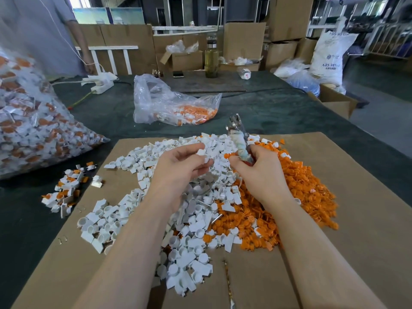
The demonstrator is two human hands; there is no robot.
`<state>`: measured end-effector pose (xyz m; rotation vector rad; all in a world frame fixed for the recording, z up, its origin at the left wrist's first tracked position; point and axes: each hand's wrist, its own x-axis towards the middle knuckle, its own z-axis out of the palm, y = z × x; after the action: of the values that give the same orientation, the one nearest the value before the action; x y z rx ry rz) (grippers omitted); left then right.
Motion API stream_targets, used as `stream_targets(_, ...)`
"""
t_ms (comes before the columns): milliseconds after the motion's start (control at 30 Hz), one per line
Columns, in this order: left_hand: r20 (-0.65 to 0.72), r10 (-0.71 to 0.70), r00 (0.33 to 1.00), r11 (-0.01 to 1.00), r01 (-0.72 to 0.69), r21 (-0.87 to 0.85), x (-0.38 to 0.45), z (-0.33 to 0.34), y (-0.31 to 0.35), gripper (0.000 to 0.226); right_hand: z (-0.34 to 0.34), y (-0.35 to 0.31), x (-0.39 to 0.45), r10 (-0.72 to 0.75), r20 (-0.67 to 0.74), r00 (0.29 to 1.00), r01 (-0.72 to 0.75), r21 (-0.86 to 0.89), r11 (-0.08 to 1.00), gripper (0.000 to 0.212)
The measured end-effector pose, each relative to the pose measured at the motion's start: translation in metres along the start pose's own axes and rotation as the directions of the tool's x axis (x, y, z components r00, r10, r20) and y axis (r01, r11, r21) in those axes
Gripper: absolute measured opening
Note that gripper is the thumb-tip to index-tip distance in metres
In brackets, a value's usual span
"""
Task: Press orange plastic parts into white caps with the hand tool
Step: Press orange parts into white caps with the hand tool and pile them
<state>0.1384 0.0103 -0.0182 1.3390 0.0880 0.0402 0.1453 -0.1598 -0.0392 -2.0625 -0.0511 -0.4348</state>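
The left hand (180,168) is raised over the middle of the heap, its fingers curled and pinching a white cap (201,152) between thumb and fingertips, with a second white piece (208,161) held just below it against the fingers. The right hand (256,172) is wrapped round the handle of the hand tool (238,139), which stands nearly upright, tilted slightly away, its metal head pointing up and its grip bound in pale tape. The two hands are near each other but apart. Below them, a sheet of brown cardboard (356,197) covers the surface and carries two merging piles: white caps (138,217) spread across the left and centre, and orange parts (305,190) massed on the right, the two mixing where they meet. To the left of the cardboard, on the dark green cloth (267,108), lies a small cluster of finished pieces (66,192), white with orange showing in them. Farther left sits a large clear bag (33,121) packed with similar white-and-orange pieces. Beyond the piles lies a smaller clear bag (169,105), open and slumped, with orange and white parts inside. At the far edge of the surface stands a glass bottle (211,56), with cardboard boxes (243,39) behind it.
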Motion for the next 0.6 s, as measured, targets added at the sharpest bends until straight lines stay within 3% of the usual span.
stream_targets(300,-0.066,0.138,0.988,0.971,-0.122,0.207,-0.006,0.008,-0.008,0.019,0.001,-0.008,-0.003,-0.062,0.01,0.998,0.061,0.073,0.995,0.014)
stream_targets(600,-0.112,0.148,0.983,0.986,-0.138,0.09,-0.01,0.016,-0.007,0.014,0.005,-0.013,-0.007,-0.085,-0.023,0.996,0.087,0.079,0.993,0.017)
